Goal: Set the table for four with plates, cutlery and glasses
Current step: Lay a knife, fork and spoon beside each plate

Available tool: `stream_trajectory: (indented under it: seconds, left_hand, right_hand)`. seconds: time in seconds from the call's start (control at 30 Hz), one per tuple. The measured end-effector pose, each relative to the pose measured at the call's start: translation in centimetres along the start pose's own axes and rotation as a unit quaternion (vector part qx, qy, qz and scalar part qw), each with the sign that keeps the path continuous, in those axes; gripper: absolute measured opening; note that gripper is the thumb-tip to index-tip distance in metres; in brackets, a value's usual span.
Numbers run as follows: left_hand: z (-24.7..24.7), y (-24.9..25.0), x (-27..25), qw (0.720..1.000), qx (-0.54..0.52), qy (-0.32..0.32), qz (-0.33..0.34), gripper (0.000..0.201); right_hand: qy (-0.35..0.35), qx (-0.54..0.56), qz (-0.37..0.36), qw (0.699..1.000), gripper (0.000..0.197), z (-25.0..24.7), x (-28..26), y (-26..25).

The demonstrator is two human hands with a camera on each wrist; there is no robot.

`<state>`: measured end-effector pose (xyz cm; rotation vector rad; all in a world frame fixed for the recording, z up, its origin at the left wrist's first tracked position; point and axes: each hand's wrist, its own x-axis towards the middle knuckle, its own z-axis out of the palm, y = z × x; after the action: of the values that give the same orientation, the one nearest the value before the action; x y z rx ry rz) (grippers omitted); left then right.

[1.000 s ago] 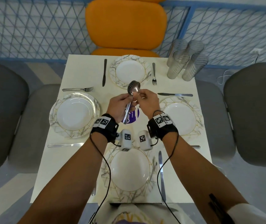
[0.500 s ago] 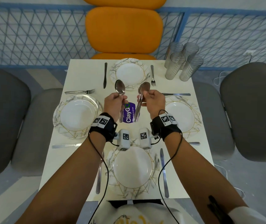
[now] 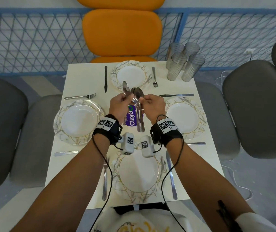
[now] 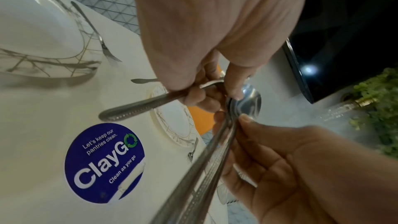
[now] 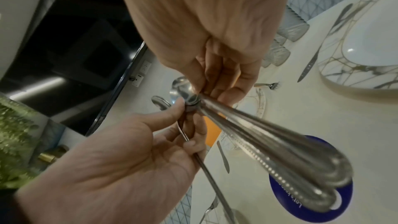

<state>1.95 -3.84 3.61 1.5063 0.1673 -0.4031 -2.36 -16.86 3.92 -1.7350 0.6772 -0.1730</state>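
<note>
Both hands are raised over the purple sticker [image 3: 132,118] at the centre of the surface [image 3: 83,84], close together.

Left hand [image 3: 119,106]: fingers curled round the handle of a single spoon [image 3: 126,88], bowl pointing toward the far plate [image 3: 130,75]. Its thumb tip also touches the spoon bundle [image 3: 138,108] at the necks, seen from the right wrist.

Right hand [image 3: 152,106]: fingers pinch that bundle just below the bowls; handles fan out and hang down over the sticker. Looks like three spoons, exact count hard to tell.

Layout relative to the sticker:
- Far plate beyond it, knife [image 3: 105,79] on its left, fork [image 3: 154,77] on its right.
- Left plate [image 3: 78,122] to the left, a fork [image 3: 80,97] on its far side, a knife [image 3: 66,153] on its near side.
- Right plate [image 3: 183,119] to the right, a knife [image 3: 176,95] on its far side; a cutlery handle [image 3: 196,143] shows on its near side, rest hidden by the wrist.
- Near plate [image 3: 138,173] on the near side, fork [image 3: 105,180] on its left, knife [image 3: 171,176] on its right.
- Four glasses [image 3: 183,61] bunched together upright at the far right corner, well apart from every plate.

No spoon lies on the surface at any place. Orange chair [image 3: 122,32] beyond the far edge, grey chairs [image 3: 258,106] at both sides.
</note>
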Motion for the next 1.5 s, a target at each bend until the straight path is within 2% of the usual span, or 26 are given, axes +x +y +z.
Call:
stream_trajectory:
  seconds: [0.1,0.23,0.37,0.47,0.57,0.67,0.77,0.87,0.97,1.07,1.17,1.23,1.43,1.5]
  left_hand:
    - [-0.4,0.4,0.1,1.0,-0.021,0.021,0.0,0.027]
    - [-1.4,1.1,0.3,0.991,-0.114,0.019,-0.06,0.024]
    - [-1.4,1.4,0.0,0.984,-0.132,-0.023,-0.12,0.018]
    - [-1.1,1.5,-0.8,0.994,-0.061,-0.044,-0.084,0.025]
    - [-1.2,1.2,-1.2,0.999,0.005,-0.015,-0.051,0.014]
    - [-1.6,0.8,-0.8,0.999,0.043,0.012,-0.028,0.013]
    - [-1.8,0.6,-0.1,0.997,0.058,0.039,-0.03,0.009]
    - [-1.5,0.5,0.9,0.996,0.053,0.065,-0.038,0.011]
    - [0.3,0.0,1.4,0.995,0.057,0.064,-0.057,0.012]
    - [3.4,-1.4,2.1,0.994,0.086,0.04,-0.06,0.02]
    - [7.2,-2.5,3.9,0.99,0.116,0.052,-0.058,0.024]
    - [10.0,-2.8,5.4,0.988,0.124,0.072,-0.051,0.025]
    - [16.6,-3.8,11.8,0.979,0.159,0.098,-0.084,0.005]
    - [18.1,-4.4,14.1,0.974,0.182,0.1,-0.094,0.009]
  right_hand:
    - [0.024,0.028,0.008,0.999,0.009,-0.5,-0.4,-0.2]
    - [0.048,0.009,-0.001,0.999,0.01,-1.1,-0.6,-0.1]
    - [-0.013,-0.083,-0.032,0.996,0.014,-0.9,-0.8,-0.3]
    - [-0.042,-0.111,-0.041,0.992,0.014,-0.4,-1.4,-0.5]
    - [-0.062,-0.114,-0.039,0.991,0.018,-0.3,-2.0,-0.7]
    - [-0.096,-0.13,-0.032,0.986,0.026,-1.1,-2.1,-0.6]
    - [-0.126,-0.147,-0.026,0.981,0.018,-3.1,-1.9,0.0]
    - [-0.126,-0.148,-0.017,0.981,0.009,-6.3,-0.9,0.8]
    - [-0.102,-0.127,0.002,0.987,0.009,-9.8,1.5,1.6]
    - [-0.047,-0.102,0.015,0.994,0.014,-12.6,5.2,2.4]
    - [0.007,-0.067,0.042,0.997,0.004,-14.8,9.5,3.0]
    - [0.025,-0.046,0.064,0.997,0.012,-15.9,12.4,3.5]
    - [0.054,-0.044,0.133,0.989,0.012,-18.1,20.7,5.7]
    - [0.049,-0.04,0.164,0.984,0.007,-18.5,23.0,7.0]
